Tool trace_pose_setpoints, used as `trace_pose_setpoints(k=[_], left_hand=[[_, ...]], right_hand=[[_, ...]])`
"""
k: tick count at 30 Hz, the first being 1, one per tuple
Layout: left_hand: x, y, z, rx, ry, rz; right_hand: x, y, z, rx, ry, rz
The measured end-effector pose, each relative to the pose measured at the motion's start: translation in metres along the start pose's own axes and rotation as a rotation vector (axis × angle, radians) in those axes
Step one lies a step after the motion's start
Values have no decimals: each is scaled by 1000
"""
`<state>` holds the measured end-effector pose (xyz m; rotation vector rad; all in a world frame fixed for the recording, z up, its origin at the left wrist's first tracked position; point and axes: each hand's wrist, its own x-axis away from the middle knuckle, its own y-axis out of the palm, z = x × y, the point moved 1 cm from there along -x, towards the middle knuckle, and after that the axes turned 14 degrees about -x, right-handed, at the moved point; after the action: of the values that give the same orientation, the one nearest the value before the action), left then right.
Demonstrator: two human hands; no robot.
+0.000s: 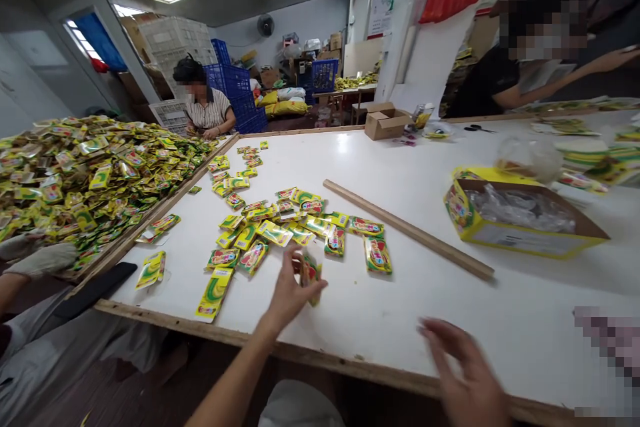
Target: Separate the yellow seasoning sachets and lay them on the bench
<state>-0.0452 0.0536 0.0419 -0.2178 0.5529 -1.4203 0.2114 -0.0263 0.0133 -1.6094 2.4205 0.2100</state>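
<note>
My left hand (286, 297) is closed around a small yellow, green and red printed box (311, 272), held upright over the white table. My right hand (465, 373) is near the front edge at the right, a little blurred, its fingers apart and nothing in it. Several similar boxes lie loosely grouped beyond the left hand; one box (377, 254) lies at that group's right end. Left of my left hand, a longer flat yellow packet (215, 293) rests close to the edge.
A wooden strip (407, 228) lies slantwise on the table. To its right stands an open yellow carton (530, 237) of clear plastic bags. A brown cardboard box (387, 121) and scissors (479, 128) are farther back. Left is a large packet heap (100, 173), with a co-worker's gloved hand (45, 260) beside it.
</note>
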Motion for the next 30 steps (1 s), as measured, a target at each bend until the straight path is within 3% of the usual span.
trace_pose_setpoints(k=[3,5,7,11,17,26,30], left_hand=[[33,43,8,154,-71,-67],[47,56,7,209,-94,-151],[52,59,5,246,-88,-212],[51,52,3,285,-64,-242],[47,51,-1,344,-101,-318],[45,55,5,364,-29,-238],[46,50,10,265,21,-204]], right_hand=[[3,41,-2,-136,62,-256],[1,63,2,-193,136,-349],[-1,72,9,-229,191,-378],[-3,65,20,-309,201,-376],[-13,58,23,-253,164,-423],[-22,61,29,-335,148,-294],[-16,62,23,-247,125,-418]])
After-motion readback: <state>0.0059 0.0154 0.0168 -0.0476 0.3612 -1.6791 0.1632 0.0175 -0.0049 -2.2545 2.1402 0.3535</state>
